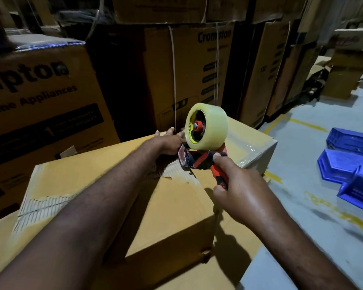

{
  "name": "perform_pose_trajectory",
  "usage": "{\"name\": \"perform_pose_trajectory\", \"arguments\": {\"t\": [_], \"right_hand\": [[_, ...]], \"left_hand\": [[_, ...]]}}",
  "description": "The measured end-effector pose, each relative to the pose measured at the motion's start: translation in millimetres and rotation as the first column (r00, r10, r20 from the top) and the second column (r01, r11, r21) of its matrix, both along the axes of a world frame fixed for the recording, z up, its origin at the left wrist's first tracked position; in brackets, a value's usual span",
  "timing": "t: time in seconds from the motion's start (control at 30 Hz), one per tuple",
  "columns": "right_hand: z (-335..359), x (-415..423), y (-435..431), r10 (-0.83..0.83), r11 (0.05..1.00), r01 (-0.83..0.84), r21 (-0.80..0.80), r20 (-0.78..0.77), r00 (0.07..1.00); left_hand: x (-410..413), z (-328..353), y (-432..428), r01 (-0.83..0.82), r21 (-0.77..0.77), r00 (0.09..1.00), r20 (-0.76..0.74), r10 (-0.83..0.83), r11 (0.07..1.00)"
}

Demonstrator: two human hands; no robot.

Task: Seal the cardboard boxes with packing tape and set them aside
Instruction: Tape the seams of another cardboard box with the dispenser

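A brown cardboard box (168, 210) fills the middle of the view, its top torn in places with bare corrugation showing. My right hand (237, 193) grips the red and black handle of a tape dispenser (199, 160) that carries a roll of clear packing tape (210, 126). The dispenser's front end sits low over the far part of the box top. My left hand (170, 141) reaches across the box and rests on its far edge beside the dispenser, fingers extended. Behind it stands a second box (254, 143) with shiny clear tape along its top edges.
Tall stacks of printed cartons (189, 70) wall off the back and the left (40, 97). Blue plastic bins (348, 164) lie on the grey floor (314, 216) at the right, which has yellow painted lines. More flat cardboard lies under the box in front.
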State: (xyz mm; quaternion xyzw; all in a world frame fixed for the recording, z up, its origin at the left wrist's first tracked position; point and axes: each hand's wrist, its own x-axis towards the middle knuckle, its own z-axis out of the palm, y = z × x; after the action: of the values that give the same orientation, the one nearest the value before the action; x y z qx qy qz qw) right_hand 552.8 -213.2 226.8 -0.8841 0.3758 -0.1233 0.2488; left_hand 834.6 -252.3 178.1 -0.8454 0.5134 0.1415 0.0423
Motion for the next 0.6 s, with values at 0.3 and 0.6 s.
{"name": "perform_pose_trajectory", "arguments": {"t": [0.3,0.6], "right_hand": [[3,-36,21,-0.012,1.000,0.012,0.024,0.004,1.000],[4,-71,50,-0.083,0.996,0.084,0.028,-0.015,0.996]], "left_hand": [[0,-13,-9,-0.016,0.031,0.998,0.062,0.014,0.999],[-12,-6,-4,-0.058,-0.015,0.995,0.075,0.059,0.998]]}}
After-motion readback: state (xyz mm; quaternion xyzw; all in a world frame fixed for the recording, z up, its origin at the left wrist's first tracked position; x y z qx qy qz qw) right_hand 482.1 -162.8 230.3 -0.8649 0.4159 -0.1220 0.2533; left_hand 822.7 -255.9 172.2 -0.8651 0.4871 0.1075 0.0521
